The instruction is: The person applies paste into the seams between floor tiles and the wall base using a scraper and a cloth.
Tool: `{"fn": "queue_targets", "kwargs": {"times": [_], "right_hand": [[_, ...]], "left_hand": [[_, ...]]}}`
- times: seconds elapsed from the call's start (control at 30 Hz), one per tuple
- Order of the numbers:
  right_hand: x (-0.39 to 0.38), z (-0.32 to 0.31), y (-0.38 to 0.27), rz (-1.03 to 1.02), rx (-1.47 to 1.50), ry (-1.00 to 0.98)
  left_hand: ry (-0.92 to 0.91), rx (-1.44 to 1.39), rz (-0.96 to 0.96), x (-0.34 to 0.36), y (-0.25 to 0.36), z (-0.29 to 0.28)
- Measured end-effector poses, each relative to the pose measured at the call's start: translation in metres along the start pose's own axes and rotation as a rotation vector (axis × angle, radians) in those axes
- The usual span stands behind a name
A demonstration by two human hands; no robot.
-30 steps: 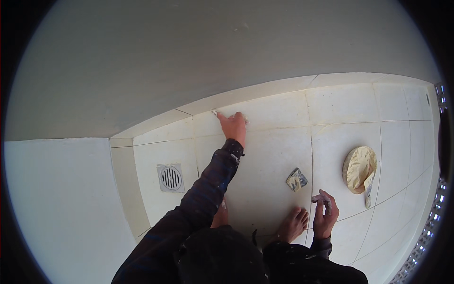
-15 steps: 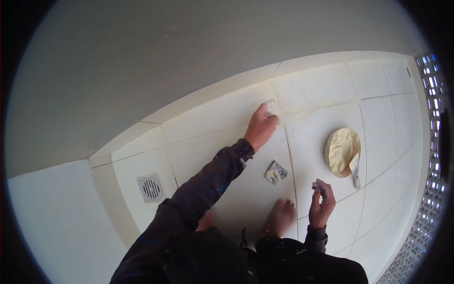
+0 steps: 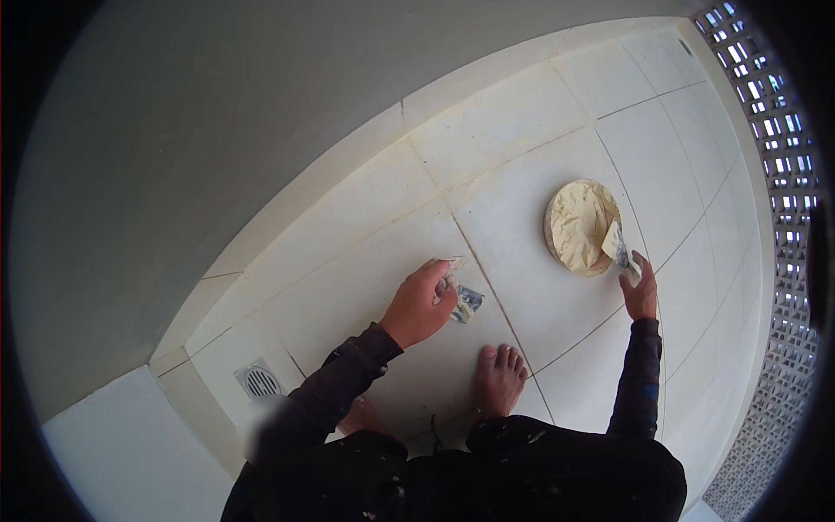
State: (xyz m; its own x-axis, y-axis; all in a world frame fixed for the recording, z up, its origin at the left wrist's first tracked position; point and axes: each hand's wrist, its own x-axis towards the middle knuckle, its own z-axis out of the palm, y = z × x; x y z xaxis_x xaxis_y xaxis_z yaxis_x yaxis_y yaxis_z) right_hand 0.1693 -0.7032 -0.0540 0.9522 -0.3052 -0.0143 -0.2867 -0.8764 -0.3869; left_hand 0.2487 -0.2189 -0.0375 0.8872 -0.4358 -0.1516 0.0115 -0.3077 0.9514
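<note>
Over the pale floor tiles, my left hand (image 3: 421, 301) has its fingers curled, with whitish smears at the fingertips. What they hold, if anything, is hidden. Just beside its fingertips, a small dark flat pad (image 3: 470, 304) smeared with cream paste lies on the tile and is partly covered by the hand. Farther right, my right hand (image 3: 642, 294) has thumb and fingers around the handle end of a putty knife (image 3: 615, 245). The knife's blade rests at the right rim of a round shallow bowl (image 3: 551, 242) filled with cream-coloured paste (image 3: 581, 224).
A grey wall (image 3: 217, 130) with a pale tile skirting (image 3: 317, 170) runs along the far left side. A square floor drain (image 3: 259, 380) sits at the left. My bare foot (image 3: 501, 379) is on the tiles in front. A perforated block screen (image 3: 774, 174) lines the right side.
My left hand has come back from the tile joint near the skirting to beside the dark pad. My right hand has reached to the putty knife at the bowl. The view has turned.
</note>
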Motion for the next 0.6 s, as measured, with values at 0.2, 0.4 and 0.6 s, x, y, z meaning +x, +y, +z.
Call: {"fn": "queue_targets", "kwargs": {"times": [0.2,0.4,0.6], "right_hand": [[-0.003,0.018,-0.008,0.055,0.069,0.049],[-0.012,0.006,-0.033,0.164,0.200,0.182],[0.006,0.006,-0.179,0.391,1.137,-0.475]], "left_hand": [[-0.014,0.405,0.337,0.042,0.014,0.023],[0.062,0.596,0.214,0.092,0.015,0.012],[0.387,0.707,0.037,0.076,-0.023,-0.035]]}}
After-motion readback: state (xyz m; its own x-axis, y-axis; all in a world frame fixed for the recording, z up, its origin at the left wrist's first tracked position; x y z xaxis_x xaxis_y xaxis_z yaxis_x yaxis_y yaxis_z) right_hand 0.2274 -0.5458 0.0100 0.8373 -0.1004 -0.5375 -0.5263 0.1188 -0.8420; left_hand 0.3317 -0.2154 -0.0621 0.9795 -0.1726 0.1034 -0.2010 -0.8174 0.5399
